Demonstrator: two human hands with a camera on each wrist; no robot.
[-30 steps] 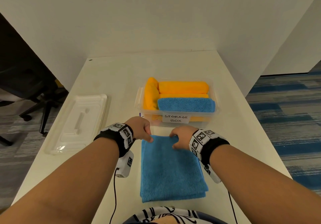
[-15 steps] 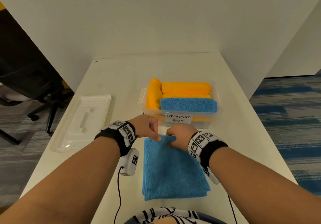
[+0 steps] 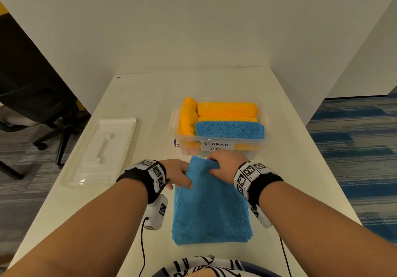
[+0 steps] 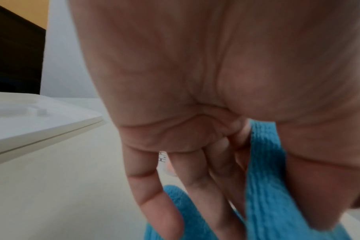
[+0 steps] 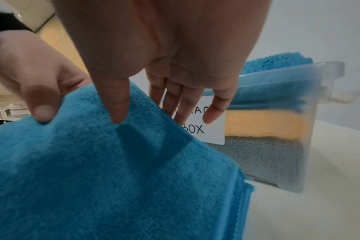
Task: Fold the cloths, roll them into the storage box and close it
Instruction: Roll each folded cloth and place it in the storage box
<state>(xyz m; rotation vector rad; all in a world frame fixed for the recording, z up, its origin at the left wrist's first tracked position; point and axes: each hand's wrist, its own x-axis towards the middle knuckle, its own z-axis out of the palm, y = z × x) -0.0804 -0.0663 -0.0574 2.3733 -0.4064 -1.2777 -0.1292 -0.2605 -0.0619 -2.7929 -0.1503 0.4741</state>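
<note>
While folded flat at lower centre of the head view, the blue cloth (image 3: 211,208) has its far edge lifted off the worktop (image 3: 150,96), just below the storage box (image 3: 265,141). Left hand (image 3: 177,174) pinches the far-left corner, thumb on top, fingers under; left wrist view shows cloth running between thumb and fingers. Right hand (image 3: 225,166) holds the far-right edge, thumb on top and fingers behind the raised fold, fingertips (image 5: 213,115) in front of the box label (image 5: 208,129), contact unclear. Both hands sit mid-frame, close together, at the cloth's far end; near end lies flat by the bottom edge.

Storage box is clear, open, centre frame, touching or nearly touching the raised cloth edge. Inside: rolled orange cloths (image 3: 225,109) at the back and left, a rolled blue cloth (image 3: 229,129) at the front; the right wrist view shows more layers lower down. Clear lid (image 3: 101,149) lies flat at left of frame, well apart from box and cloth. Wrist bands with black-and-white markers on both arms; a white device (image 3: 156,212) hangs beside the cloth's left edge. Office chair (image 3: 43,109) at far left, off the worktop.
</note>
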